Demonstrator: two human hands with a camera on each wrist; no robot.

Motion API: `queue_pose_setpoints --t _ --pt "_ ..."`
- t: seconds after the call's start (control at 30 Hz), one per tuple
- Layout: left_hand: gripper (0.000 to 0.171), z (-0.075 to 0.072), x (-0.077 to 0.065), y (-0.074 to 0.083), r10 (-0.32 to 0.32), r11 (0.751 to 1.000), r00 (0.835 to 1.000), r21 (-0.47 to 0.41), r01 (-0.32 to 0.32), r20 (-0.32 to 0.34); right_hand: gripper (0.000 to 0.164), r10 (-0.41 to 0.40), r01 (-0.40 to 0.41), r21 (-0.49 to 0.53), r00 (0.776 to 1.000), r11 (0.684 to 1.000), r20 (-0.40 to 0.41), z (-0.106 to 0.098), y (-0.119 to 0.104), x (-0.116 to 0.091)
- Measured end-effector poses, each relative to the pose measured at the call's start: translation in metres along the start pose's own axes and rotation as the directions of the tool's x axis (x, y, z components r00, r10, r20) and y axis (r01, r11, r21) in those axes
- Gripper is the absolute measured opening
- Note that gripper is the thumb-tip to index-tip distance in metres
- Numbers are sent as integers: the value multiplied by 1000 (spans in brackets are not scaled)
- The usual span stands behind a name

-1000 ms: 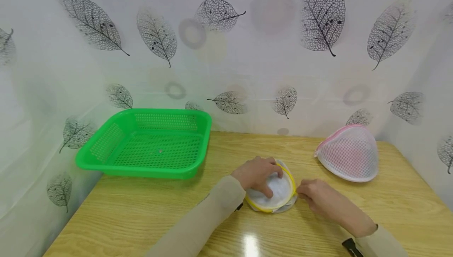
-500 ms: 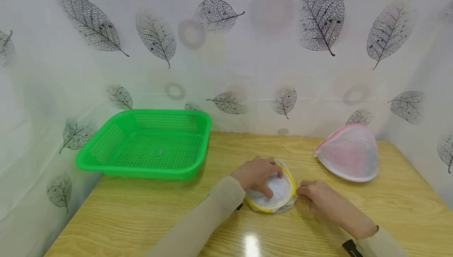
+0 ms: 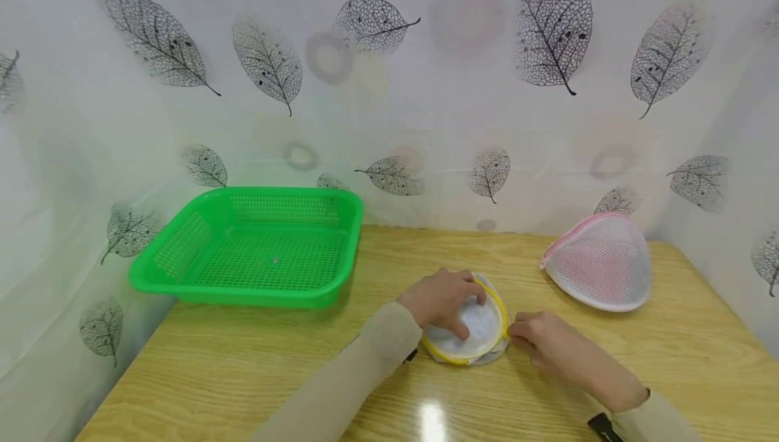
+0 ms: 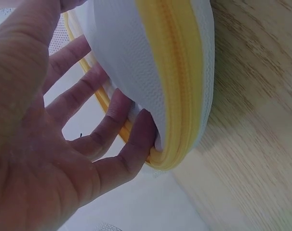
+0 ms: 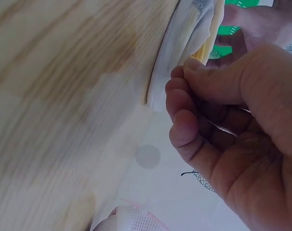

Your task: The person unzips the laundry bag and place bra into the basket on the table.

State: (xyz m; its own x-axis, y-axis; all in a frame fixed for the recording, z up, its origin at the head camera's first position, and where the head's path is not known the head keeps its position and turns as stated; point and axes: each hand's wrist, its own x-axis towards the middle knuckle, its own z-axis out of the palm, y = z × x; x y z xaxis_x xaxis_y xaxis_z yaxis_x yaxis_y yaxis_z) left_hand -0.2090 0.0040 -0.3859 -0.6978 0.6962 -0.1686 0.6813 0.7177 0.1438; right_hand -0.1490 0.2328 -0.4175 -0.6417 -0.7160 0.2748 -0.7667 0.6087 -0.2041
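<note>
A round white mesh laundry bag [image 3: 477,324] with a yellow zipper [image 4: 177,62] round its edge lies on the wooden table. My left hand [image 3: 443,301] holds it from the left, thumb over the white top and fingers bent at the rim. In the left wrist view those fingertips sit against the inner side of the yellow band. At the bag's right edge, the thumb and forefinger of my right hand [image 3: 556,347] pinch the zipper. Those fingers hide the small part between them in the right wrist view.
A green plastic basket [image 3: 243,297] with perforated walls stands at the back left. At the back right lies a pink-and-white mesh bag [image 3: 605,266]. Behind the table [image 3: 243,361] hangs a white curtain [image 3: 420,111] printed with leaves.
</note>
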Motion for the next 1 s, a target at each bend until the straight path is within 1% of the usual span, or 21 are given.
queue_pose_setpoints --t 0.13,0.23,0.33,0.47,0.53,0.6,0.7,0.77,0.87,0.93,1.0 --pt "52 1 -2 2 -29 999 999 -20 28 -14 16 56 -56 -4 998 998 -5 -1 -2 -1" --pt "52 1 -4 6 -74 995 997 -67 73 -23 14 86 -87 -20 995 996 -42 -2 -2 -2" --pt "53 2 -6 11 -121 990 992 -84 118 -34 14 117 -119 -29 990 992 -74 -3 0 -2" --pt "54 2 -9 18 -170 984 984 -52 168 -45 12 212 -214 -14 973 977 -87 -5 4 0" --pt "54 0 -11 22 -182 983 982 -36 181 -46 13 234 -238 -24 964 971 -126 -5 6 2" --pt "53 -3 -13 24 -181 983 983 -17 181 -40 14 218 -230 -46 957 972 -190 -5 8 4" --pt "51 -8 -13 26 -150 988 987 25 152 -47 20 145 -179 -88 942 980 -304 -4 12 7" --pt "51 -11 -12 25 -125 990 991 55 128 -56 22 99 -147 -111 929 983 -357 -4 14 8" --pt "50 -13 -10 22 -91 992 993 79 96 -70 25 68 -124 -120 918 985 -391 -5 15 9" --pt "48 -13 -8 17 -82 995 994 54 86 -68 25 65 -119 -116 919 986 -389 -6 15 9" --pt "46 -10 -6 12 -75 997 995 10 76 -61 25 76 -125 -107 923 986 -377 -6 15 9"
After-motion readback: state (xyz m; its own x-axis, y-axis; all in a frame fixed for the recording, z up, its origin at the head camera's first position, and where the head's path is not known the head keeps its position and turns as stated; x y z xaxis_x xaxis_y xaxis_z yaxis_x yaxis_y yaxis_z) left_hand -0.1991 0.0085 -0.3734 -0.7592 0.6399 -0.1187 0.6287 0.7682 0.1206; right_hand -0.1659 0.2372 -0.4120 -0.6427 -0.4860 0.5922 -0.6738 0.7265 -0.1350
